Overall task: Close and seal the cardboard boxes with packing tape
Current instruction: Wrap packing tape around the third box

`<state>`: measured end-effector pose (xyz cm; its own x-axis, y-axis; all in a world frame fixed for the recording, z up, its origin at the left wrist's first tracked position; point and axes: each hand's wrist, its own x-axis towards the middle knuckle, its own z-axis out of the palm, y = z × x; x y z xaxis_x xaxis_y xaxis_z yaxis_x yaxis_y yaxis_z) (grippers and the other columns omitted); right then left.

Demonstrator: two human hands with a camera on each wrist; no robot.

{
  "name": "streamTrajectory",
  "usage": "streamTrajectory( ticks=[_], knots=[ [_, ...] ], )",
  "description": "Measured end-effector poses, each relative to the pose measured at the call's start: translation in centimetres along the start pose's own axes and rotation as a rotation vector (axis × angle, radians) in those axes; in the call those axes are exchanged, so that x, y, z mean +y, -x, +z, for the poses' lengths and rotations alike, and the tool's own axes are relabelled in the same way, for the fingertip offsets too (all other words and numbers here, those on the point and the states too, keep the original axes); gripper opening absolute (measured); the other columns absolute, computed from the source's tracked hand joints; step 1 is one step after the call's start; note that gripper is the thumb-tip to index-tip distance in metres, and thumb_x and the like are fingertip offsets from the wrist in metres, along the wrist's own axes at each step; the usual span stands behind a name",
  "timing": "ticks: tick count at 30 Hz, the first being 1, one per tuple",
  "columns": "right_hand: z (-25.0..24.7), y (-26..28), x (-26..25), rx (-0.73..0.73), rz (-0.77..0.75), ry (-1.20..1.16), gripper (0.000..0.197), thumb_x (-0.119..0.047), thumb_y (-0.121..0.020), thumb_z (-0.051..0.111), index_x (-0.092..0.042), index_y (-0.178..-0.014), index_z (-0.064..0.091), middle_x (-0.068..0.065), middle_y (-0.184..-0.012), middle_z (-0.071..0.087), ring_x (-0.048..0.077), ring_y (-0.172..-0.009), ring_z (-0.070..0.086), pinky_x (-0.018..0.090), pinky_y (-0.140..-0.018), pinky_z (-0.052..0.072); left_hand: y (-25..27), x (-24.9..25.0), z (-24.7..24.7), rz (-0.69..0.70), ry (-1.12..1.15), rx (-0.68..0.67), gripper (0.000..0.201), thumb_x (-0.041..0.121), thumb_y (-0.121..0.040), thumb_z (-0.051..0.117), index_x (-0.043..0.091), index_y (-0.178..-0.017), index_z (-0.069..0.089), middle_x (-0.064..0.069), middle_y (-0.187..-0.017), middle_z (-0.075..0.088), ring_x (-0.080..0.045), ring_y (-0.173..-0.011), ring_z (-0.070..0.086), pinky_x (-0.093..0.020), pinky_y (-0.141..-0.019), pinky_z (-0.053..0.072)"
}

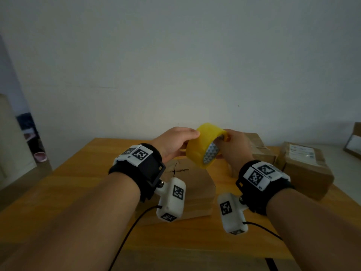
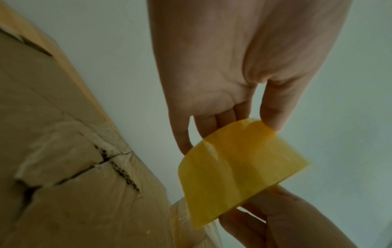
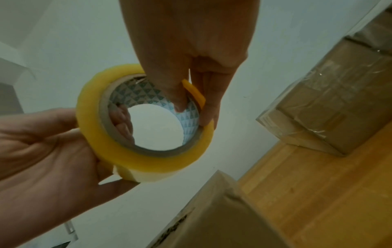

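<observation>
A roll of yellow packing tape [image 1: 203,147] is held up in the air above a closed cardboard box [image 1: 193,192] on the table. My left hand [image 1: 185,142] grips the roll's outer band from the left, thumb below and fingers on top. My right hand [image 1: 223,146] pinches the roll's right rim. In the right wrist view, the right hand [image 3: 194,114] has its thumb inside the patterned core of the roll [image 3: 144,156] and a finger outside. The box's top [image 2: 63,151] shows a ragged dark seam between its flaps and bits of old clear tape.
Two more cardboard boxes [image 1: 306,169] [image 1: 257,147] wrapped in clear tape stand at the right on the wooden table [image 1: 68,182]. Another box [image 1: 353,139] leans at the far right. A white wall rises behind the table. Cables hang from both wrist cameras.
</observation>
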<state>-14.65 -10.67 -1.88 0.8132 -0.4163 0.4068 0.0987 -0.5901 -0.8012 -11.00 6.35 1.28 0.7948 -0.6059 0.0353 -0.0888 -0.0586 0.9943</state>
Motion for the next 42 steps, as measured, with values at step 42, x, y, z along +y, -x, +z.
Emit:
streamTrajectory(
  ticks=[42],
  knots=[
    [-0.1,-0.1,-0.8,-0.14,0.149,-0.039,0.027,-0.019,-0.09,0.066,0.008,-0.086,0.065,0.02,-0.081,0.068,0.03,-0.068,0.067,0.05,-0.067,0.058,0.5,1.0,-0.1,0.049,-0.051,-0.051,0.014,0.013,-0.089,0.056,0.007,-0.101,0.062,-0.012,-0.102,0.062,-0.023,-0.097,0.057,-0.031,-0.086,0.045]
  ],
)
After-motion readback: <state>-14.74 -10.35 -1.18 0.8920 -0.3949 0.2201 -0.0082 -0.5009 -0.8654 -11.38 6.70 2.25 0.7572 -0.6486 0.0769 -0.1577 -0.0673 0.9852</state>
